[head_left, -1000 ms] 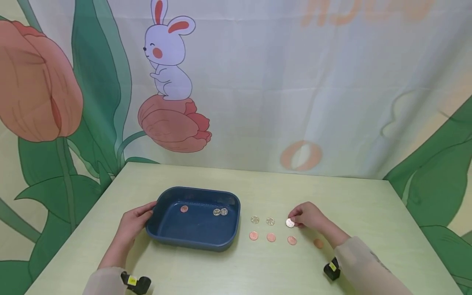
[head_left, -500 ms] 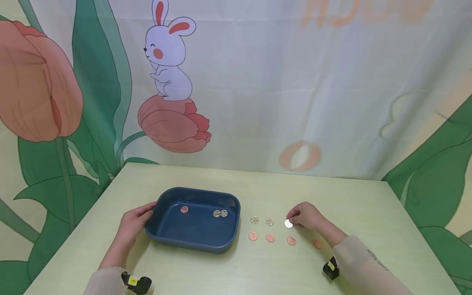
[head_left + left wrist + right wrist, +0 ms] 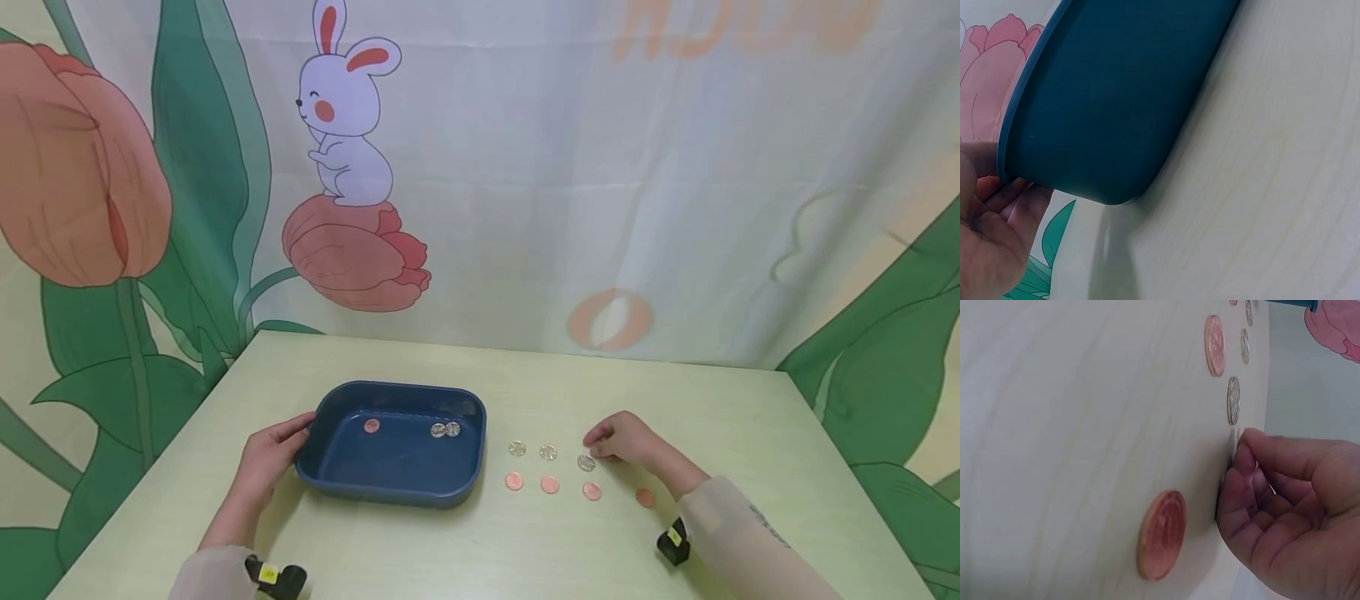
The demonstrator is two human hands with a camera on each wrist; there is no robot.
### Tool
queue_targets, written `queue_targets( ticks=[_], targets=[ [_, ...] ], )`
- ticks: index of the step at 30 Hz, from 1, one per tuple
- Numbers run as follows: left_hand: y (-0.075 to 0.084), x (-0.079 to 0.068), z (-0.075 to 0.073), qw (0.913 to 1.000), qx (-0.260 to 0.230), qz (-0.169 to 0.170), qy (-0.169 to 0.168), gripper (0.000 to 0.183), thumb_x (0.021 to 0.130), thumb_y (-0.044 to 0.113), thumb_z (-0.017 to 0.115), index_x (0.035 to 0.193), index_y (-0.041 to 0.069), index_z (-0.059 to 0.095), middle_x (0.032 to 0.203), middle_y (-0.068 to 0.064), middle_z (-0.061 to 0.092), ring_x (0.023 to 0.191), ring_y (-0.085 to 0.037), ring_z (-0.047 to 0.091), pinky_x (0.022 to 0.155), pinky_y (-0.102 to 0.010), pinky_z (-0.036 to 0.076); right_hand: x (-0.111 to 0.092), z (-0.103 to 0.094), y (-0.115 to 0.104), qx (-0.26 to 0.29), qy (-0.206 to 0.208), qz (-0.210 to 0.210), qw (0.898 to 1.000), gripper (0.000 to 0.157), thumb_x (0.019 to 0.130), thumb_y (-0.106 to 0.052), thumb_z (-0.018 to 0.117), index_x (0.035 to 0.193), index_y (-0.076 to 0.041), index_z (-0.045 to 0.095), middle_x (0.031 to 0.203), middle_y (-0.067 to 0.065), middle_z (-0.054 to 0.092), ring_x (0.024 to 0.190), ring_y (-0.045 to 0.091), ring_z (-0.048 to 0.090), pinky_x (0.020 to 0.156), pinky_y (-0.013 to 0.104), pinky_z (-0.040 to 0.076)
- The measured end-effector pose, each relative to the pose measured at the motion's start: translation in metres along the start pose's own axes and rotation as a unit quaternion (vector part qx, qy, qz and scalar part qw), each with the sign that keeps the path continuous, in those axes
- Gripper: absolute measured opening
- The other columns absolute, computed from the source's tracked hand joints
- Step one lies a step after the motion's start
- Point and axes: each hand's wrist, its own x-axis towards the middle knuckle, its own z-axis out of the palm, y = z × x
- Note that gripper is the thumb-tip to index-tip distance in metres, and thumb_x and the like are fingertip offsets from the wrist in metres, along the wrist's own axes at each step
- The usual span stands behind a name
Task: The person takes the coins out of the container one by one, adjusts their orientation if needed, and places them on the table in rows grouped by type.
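Note:
A blue tray (image 3: 390, 458) stands on the table with one copper coin (image 3: 372, 426) and two overlapping silver coins (image 3: 446, 430) in it. My left hand (image 3: 272, 458) grips its left end, thumb at the rim and fingers against the outside. My right hand (image 3: 624, 439) is low over the table, fingers curled and thumb meeting forefinger. Just beside those fingertips lies a silver coin (image 3: 587, 462); in the right wrist view this silver coin (image 3: 1233, 401) is apart from them. A dark sliver shows under my curled fingers, too hidden to identify. I see no coin in the pinch.
Two more silver coins (image 3: 532, 451) lie in a row toward the tray. Several copper coins form a nearer row, including a copper coin (image 3: 645, 497) below my right wrist. A printed cloth (image 3: 525, 167) hangs behind the pale table (image 3: 450, 558).
The silver coin by my right fingertips was bright and against them in both earlier frames. Now it lies flat, slightly nearer me, and free of them. My left hand and the tray stay put.

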Motion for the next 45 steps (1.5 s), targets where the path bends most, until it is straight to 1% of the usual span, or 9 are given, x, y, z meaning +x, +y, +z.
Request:
queue_targets(
  ticks=[3,11,18,22,26,30,36,40,45],
  targets=[
    [0.000,-0.001,0.000,1.0000,-0.002,-0.001,-0.001,0.043,0.102,0.013,0.047,0.142,-0.002,0.050,0.148,-0.022,0.047,0.087,0.026,0.045,0.078,-0.004,0.047,0.000,0.002,0.000,-0.010,-0.002,-0.005,1.000,0.015,0.086,-0.002,0.069,0.099,0.005,0.072,0.082,0.005,0.069,0.065,0.012,0.051,0.060,0.025,0.045],
    [-0.001,-0.001,-0.001,1.0000,-0.006,0.000,-0.002,0.043,0.101,0.013,0.047,0.142,-0.002,0.050,0.148,-0.022,0.046,0.087,0.026,0.046,0.078,-0.003,0.047,0.003,0.008,0.000,-0.102,-0.008,-0.054,0.993,0.015,0.081,-0.008,0.078,0.090,-0.002,0.067,0.073,0.000,0.055,0.070,0.013,0.048,0.066,0.025,0.040],
    [-0.002,0.000,-0.001,0.9999,-0.009,0.004,-0.007,0.043,0.101,0.013,0.047,0.141,-0.002,0.049,0.148,-0.022,0.045,0.087,0.026,0.046,0.078,-0.003,0.046,0.003,0.008,0.003,-0.091,-0.004,-0.056,0.994,0.011,0.082,-0.006,0.077,0.088,-0.002,0.068,0.071,-0.001,0.054,0.070,0.013,0.047,0.066,0.025,0.040],
    [-0.002,0.001,-0.001,0.9999,-0.011,0.004,-0.008,0.043,0.101,0.011,0.047,0.142,-0.002,0.049,0.149,-0.022,0.045,0.087,0.027,0.045,0.078,-0.003,0.046,0.002,0.006,0.004,-0.080,-0.010,-0.062,0.995,0.007,0.085,-0.005,0.072,0.090,-0.001,0.069,0.077,0.003,0.062,0.073,0.013,0.049,0.067,0.025,0.041],
    [-0.002,0.001,0.000,0.9999,-0.008,0.003,-0.008,0.043,0.101,0.011,0.047,0.142,-0.002,0.049,0.148,-0.022,0.045,0.086,0.027,0.045,0.078,-0.003,0.046,0.001,0.003,0.004,-0.053,-0.011,-0.042,0.998,0.010,0.092,-0.007,0.065,0.095,0.000,0.070,0.079,0.003,0.065,0.071,0.013,0.049,0.063,0.024,0.042],
    [-0.001,0.001,0.000,0.9999,-0.006,0.001,-0.009,0.043,0.101,0.012,0.047,0.142,-0.002,0.049,0.149,-0.022,0.045,0.087,0.026,0.045,0.078,-0.003,0.047,0.002,-0.001,0.001,-0.021,-0.007,-0.019,1.000,0.017,0.097,-0.012,0.059,0.100,0.002,0.069,0.071,0.002,0.057,0.064,0.014,0.048,0.057,0.025,0.042],
    [0.001,0.002,0.001,0.9999,-0.010,0.006,-0.010,0.043,0.101,0.013,0.047,0.142,-0.002,0.050,0.148,-0.022,0.046,0.087,0.026,0.046,0.078,-0.004,0.047,0.004,-0.003,-0.025,0.015,-0.021,-0.021,0.999,0.027,0.100,-0.018,0.056,0.110,0.005,0.064,0.089,0.014,0.065,0.077,0.017,0.060,0.068,0.031,0.054],
    [0.002,0.003,0.001,0.9999,-0.012,0.005,-0.009,0.043,0.101,0.013,0.047,0.141,-0.002,0.050,0.148,-0.022,0.046,0.086,0.026,0.046,0.078,-0.004,0.047,0.011,-0.002,-0.053,0.035,-0.047,-0.036,0.998,0.033,0.100,-0.022,0.055,0.116,0.006,0.062,0.102,0.022,0.067,0.086,0.019,0.067,0.076,0.034,0.059],
    [0.002,0.002,0.000,1.0000,-0.003,0.003,-0.009,0.043,0.101,0.013,0.047,0.142,-0.001,0.050,0.149,-0.022,0.046,0.086,0.026,0.045,0.078,-0.003,0.046,0.022,0.005,-0.094,0.068,-0.082,-0.057,0.993,0.032,0.099,-0.020,0.055,0.117,0.005,0.064,0.107,0.022,0.069,0.087,0.017,0.069,0.080,0.033,0.060]
  ],
)
